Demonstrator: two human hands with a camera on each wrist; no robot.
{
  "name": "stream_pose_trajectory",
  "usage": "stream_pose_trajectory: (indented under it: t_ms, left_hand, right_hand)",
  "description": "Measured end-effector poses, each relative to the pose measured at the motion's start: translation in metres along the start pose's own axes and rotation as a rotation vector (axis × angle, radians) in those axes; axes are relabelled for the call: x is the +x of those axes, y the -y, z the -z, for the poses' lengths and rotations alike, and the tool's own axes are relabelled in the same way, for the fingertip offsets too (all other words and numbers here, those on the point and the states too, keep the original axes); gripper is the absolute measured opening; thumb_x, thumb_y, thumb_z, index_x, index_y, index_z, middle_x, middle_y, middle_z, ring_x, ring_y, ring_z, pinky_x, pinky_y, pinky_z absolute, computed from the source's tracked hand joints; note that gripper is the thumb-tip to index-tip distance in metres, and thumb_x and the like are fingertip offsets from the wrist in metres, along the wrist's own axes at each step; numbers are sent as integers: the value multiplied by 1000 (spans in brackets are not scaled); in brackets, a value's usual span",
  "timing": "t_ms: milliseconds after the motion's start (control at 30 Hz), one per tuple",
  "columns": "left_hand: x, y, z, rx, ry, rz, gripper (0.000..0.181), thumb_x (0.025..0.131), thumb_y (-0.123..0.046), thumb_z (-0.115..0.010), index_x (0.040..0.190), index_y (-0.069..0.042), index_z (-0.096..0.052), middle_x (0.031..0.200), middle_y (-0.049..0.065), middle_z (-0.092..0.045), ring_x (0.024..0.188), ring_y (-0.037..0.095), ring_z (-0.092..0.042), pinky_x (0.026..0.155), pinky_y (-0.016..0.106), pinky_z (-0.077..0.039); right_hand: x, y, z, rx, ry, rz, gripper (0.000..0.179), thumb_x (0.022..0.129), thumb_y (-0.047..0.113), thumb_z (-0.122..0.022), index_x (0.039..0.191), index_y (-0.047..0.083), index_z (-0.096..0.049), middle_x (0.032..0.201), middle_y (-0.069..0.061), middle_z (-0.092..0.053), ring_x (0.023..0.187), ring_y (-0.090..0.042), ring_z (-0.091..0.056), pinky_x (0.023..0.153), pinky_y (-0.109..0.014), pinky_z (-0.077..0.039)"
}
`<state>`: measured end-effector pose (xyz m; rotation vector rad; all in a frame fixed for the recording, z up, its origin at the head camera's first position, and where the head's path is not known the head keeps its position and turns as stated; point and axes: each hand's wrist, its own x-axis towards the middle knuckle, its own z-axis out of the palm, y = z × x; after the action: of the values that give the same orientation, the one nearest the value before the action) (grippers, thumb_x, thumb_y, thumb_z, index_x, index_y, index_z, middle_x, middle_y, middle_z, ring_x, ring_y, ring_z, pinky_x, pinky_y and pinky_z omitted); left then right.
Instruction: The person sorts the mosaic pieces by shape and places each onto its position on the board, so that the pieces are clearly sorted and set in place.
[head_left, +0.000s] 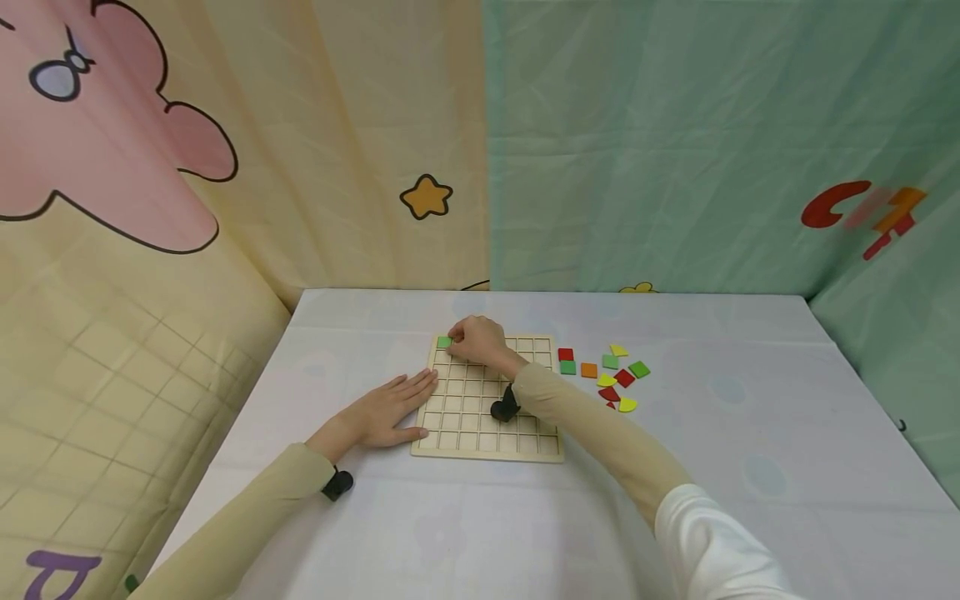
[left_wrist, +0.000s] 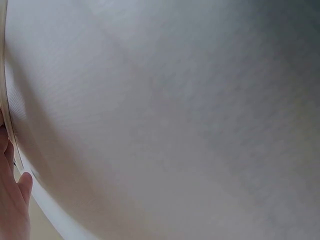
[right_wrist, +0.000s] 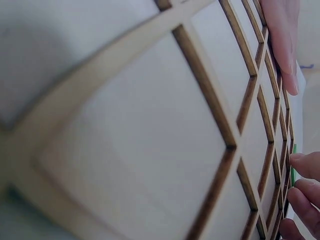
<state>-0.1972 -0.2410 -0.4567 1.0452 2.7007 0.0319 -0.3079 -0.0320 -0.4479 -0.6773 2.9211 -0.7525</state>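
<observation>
A square wooden board (head_left: pixel 480 457) divided into a grid of shallow cells lies on the white-covered table. At its far left corner my right hand (head_left: pixel 480 340) pinches a small green square tile (head_left: pixel 444 342). In the right wrist view the thumb and a fingertip of the right hand (right_wrist: pixel 306 187) meet at the thin green edge of that tile (right_wrist: pixel 294 172). My left hand (head_left: pixel 390 411) rests flat with fingers spread, its fingertips touching the board's left edge. Only part of the left hand (left_wrist: pixel 15 200) shows in the left wrist view.
Right of the board lie several loose tiles: a red square (head_left: pixel 566 354), a green square (head_left: pixel 567 367), an orange square (head_left: pixel 588 370), and yellow quarter-round pieces (head_left: pixel 627 405) among others. Printed curtains (head_left: pixel 645 150) hang behind the table (head_left: pixel 720 467).
</observation>
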Motion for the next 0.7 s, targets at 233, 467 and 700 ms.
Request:
stream_pose_trajectory:
  t_ms: [233, 467, 700]
  left_hand:
    - [1, -1, 1, -2, 9, 4, 83, 96, -59, -39, 155, -7, -11, 163, 7, -6, 151, 22, -8, 122, 46, -15]
    - [2, -3, 4, 8, 18, 6, 83, 96, -59, -39, 155, -7, -11, 163, 8, -6, 151, 23, -9, 121, 46, -16]
    - [0, -3, 5, 2, 10, -4, 83, 96, -58, -40, 154, -4, -14, 163, 10, -10, 150, 26, -12, 120, 49, -18]
  right_hand:
    - [0, -1, 1, -3, 3, -11, 30, 84, 33, -73, 110, 17, -74, 98, 4, -75, 87, -11, -69, 72, -28, -55]
    - [-1, -7, 5, 10, 0, -29, 28, 85, 31, -72, 110, 19, -73, 97, 4, -73, 87, -12, -67, 72, -29, -54]
    - [-6, -13, 11, 38, 2, -28, 27, 85, 29, -72, 110, 18, -73, 99, 2, -73, 86, -14, -67, 71, -29, -53]
